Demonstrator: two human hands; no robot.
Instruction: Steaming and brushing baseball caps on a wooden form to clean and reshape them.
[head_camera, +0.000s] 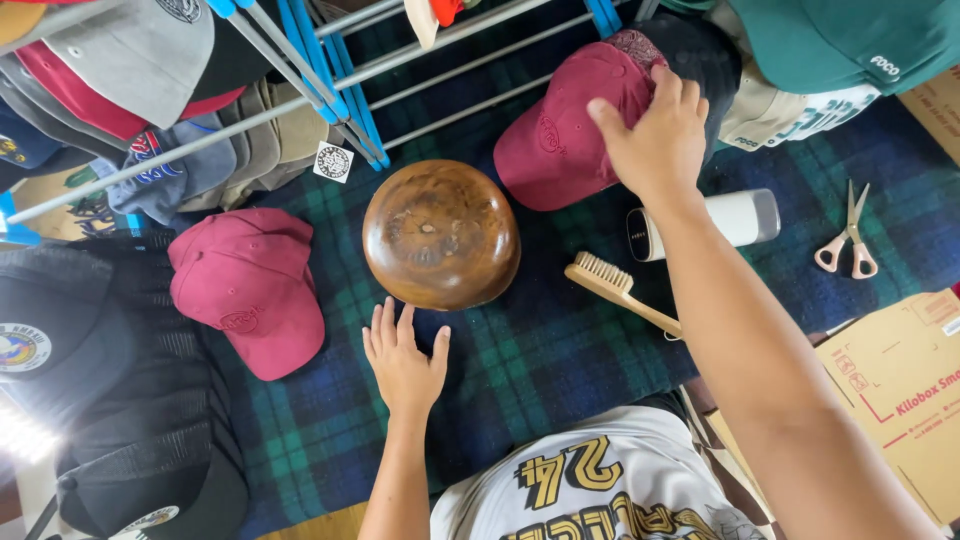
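My right hand (655, 140) reaches forward and rests on a maroon cap (560, 135) lying beyond a round wooden dome block (440, 233); the fingers curl over the cap's crown. My left hand (402, 362) lies flat and open on the dark plaid cloth (540, 370), fingertips just short of the wooden block's near edge. A second maroon cap (255, 285) sits left of the block.
A wooden brush (615, 288) and a white cylindrical device (725, 220) lie right of the block. Scissors (850, 240) are farther right, cardboard boxes (900, 380) at the lower right. Black caps (110, 400) pile up left; a metal rack (330, 90) with several caps stands behind.
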